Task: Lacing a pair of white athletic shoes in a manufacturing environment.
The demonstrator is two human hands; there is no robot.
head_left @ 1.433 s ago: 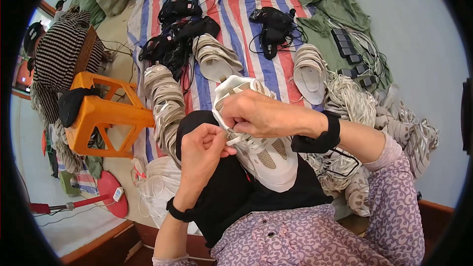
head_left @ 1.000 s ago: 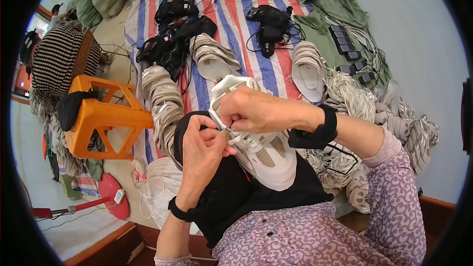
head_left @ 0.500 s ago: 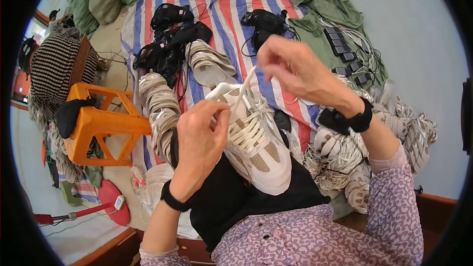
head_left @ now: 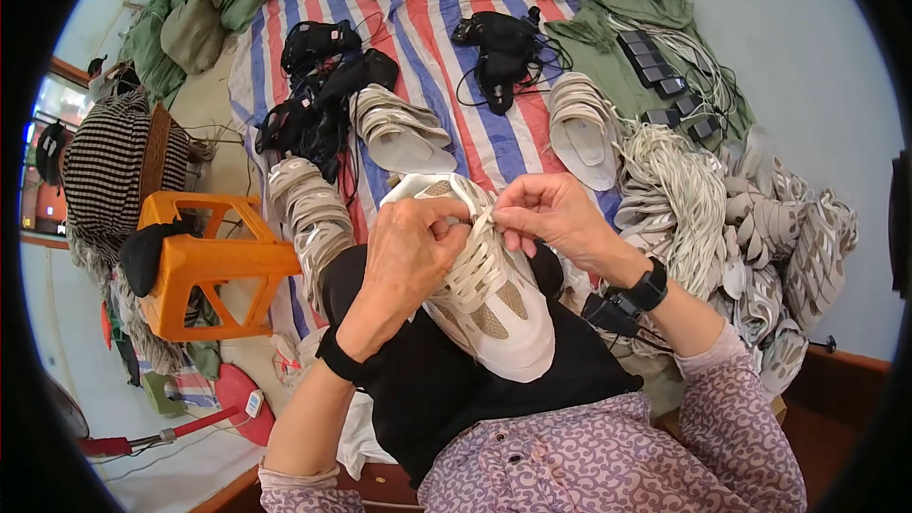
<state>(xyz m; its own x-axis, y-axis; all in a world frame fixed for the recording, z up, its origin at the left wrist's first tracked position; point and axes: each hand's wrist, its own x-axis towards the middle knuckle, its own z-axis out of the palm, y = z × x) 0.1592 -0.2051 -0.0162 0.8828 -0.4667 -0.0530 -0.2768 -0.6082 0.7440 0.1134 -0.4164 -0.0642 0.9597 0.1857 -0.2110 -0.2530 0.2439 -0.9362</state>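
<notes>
Right hand [head_left: 556, 218]: thumb and forefinger pinched together on the lace [head_left: 473, 275], at the upper end of its rows. Left hand [head_left: 404, 242]: fingers curled in at the shoe's opening, tips partly covered; cannot tell whether they grip the lace too.

Shoe [head_left: 513, 328] sits on the lap [head_left: 584, 361], below and between both hands, toe toward the wearer.

Progress, as judged: lacing well advanced. Done: lace rows cross the front from near the toe up to the fingertips. Left: the topmost part, where the lace is being handled; no finished bow seen there (the fingers hide some of it, so the last holes go uncounted).

Around the work: one stack of uppers [head_left: 313, 214] beyond and left of the left hand, another stack [head_left: 404, 133] straight beyond it, a third stack [head_left: 584, 133] beyond the right hand. Loose laces [head_left: 670, 199] lie right of the right hand, a heap of uppers [head_left: 817, 256] farther right
</notes>
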